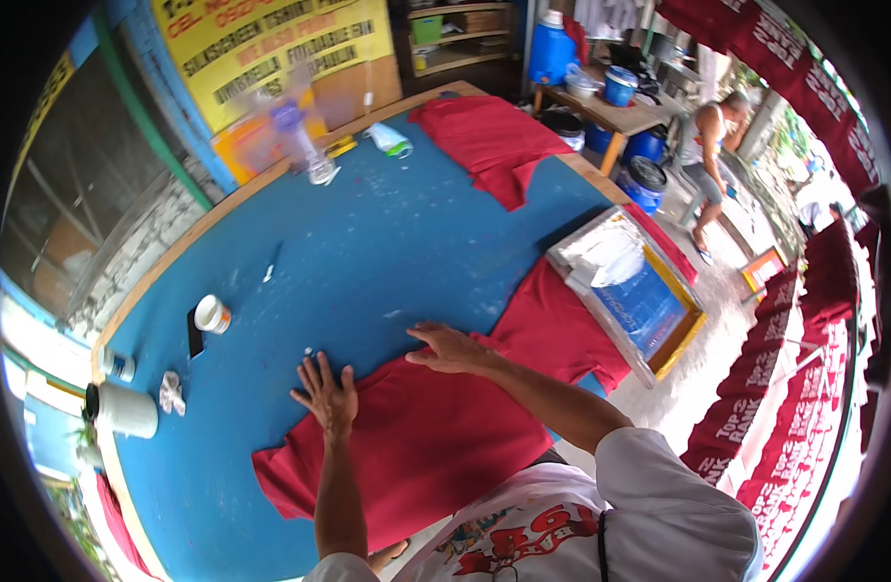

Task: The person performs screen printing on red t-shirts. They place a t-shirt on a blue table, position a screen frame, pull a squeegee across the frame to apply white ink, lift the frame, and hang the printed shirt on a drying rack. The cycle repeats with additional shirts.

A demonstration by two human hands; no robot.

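A red T-shirt (416, 436) lies spread on the blue table top (368, 262), along the edge closest to me. My left hand (327, 391) rests flat at its far edge, fingers spread. Near the far edge of the same shirt is my right hand (447, 347), its fingers stretched out to the left and holding nothing. To the right, a wooden silkscreen frame (676, 339) with white ink on its mesh lies on more red cloth (559, 320) and juts past the table's right edge.
Another red shirt (499, 136) lies at the far right corner. A white cup (212, 313) beside a dark phone (194, 335), a crumpled rag (172, 393) and a white bucket (125, 409) stand at left. Spray bottle (319, 167) at the back. Another person (707, 155) is beyond the table.
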